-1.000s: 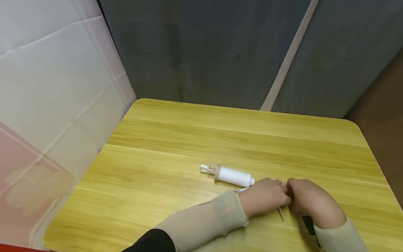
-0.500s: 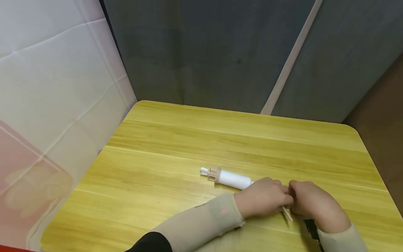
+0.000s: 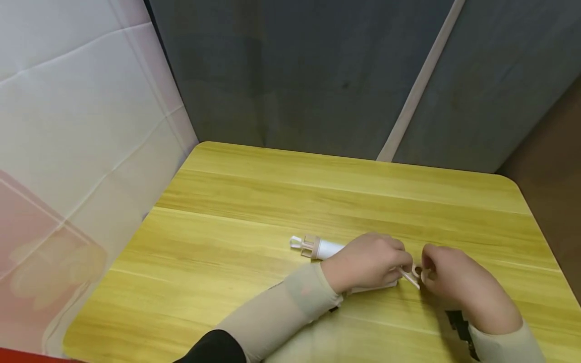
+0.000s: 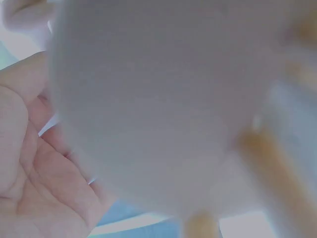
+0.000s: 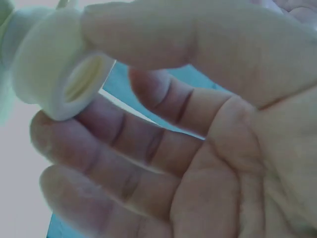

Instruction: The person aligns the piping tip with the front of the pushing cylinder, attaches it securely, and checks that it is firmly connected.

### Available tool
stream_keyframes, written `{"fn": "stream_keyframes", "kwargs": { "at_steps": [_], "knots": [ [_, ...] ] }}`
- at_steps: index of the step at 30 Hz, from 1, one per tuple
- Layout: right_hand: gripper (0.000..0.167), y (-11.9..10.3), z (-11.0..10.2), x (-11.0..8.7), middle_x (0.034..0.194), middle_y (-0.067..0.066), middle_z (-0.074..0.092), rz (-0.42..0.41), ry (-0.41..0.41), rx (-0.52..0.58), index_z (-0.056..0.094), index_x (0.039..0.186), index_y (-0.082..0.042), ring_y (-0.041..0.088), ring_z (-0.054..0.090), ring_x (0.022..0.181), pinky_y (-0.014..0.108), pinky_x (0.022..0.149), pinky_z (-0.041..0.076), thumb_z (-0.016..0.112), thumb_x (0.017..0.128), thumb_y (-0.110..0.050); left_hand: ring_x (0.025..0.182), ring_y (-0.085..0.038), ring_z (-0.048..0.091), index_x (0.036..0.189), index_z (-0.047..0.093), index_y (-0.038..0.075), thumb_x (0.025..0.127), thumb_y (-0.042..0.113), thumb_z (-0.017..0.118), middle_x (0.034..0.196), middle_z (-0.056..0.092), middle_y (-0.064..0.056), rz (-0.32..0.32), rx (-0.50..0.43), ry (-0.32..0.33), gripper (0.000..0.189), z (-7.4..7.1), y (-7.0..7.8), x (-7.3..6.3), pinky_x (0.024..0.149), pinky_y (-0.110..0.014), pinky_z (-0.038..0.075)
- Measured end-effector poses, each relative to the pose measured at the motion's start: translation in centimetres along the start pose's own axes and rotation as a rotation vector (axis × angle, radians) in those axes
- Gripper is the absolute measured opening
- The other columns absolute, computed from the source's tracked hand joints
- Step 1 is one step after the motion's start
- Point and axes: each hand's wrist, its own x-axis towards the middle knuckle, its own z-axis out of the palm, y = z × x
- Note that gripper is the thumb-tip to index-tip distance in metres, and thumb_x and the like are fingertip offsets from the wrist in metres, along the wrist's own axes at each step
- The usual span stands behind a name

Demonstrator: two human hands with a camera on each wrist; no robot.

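Observation:
In the head view my left hand point(image 3: 369, 262) is curled, and a thin pale rod point(image 3: 410, 279) sticks out from its fingertips. The rest of what it grips is hidden by the hand. Close by, my right hand point(image 3: 467, 282) pinches a cream ring-shaped cap point(image 5: 62, 69) between thumb and fingers; threads show inside the cap in the right wrist view. A white cylinder point(image 3: 329, 249) with a beige caged end point(image 3: 310, 246) lies on the table, partly behind the left hand. Below that hand, part of another white piece point(image 3: 374, 288) shows.
A blurred pale round surface point(image 4: 163, 99) with brownish prongs fills most of the left wrist view. The wood-patterned table point(image 3: 254, 201) reaches back to a dark grey curtain point(image 3: 308, 80). A pale fabric wall point(image 3: 81, 101) stands on the left.
My left hand has moved up and left, uncovering the white piece below it and covering more of the cylinder. The right hand has shifted slightly right and up, so the gap between the hands is wider.

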Motion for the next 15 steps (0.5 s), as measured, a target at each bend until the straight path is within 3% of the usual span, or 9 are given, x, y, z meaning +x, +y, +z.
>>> {"fn": "stream_keyframes", "kwargs": {
  "at_steps": [9, 15],
  "knots": [
    [0.028, -0.1, -0.4, -0.3, 0.073, -0.007, 0.049, -0.114, 0.146, 0.015, 0.057, 0.083, -0.018, 0.012, 0.045, 0.067, 0.033, 0.061, 0.041, 0.083, 0.082, -0.006, 0.089, -0.002, 0.066, 0.107, 0.08, 0.023, 0.099, 0.022, 0.074, 0.101, 0.071, 0.011, -0.037, -0.007, 0.04, 0.01, -1.2, -1.1, -1.1, 0.079, -0.016, 0.051],
    [0.042, -0.1, -0.8, -0.7, 0.082, -0.017, 0.054, -0.324, 0.351, 0.062, 0.057, 0.083, -0.026, 0.004, 0.06, 0.077, 0.029, 0.064, 0.053, 0.09, 0.074, -0.002, 0.088, -0.003, 0.064, 0.106, 0.08, 0.021, 0.099, 0.022, 0.075, 0.101, 0.072, 0.01, -0.072, -0.016, 0.075, 0.009, -2.0, -1.9, -1.8, 0.079, -0.018, 0.052]
  ]
}}
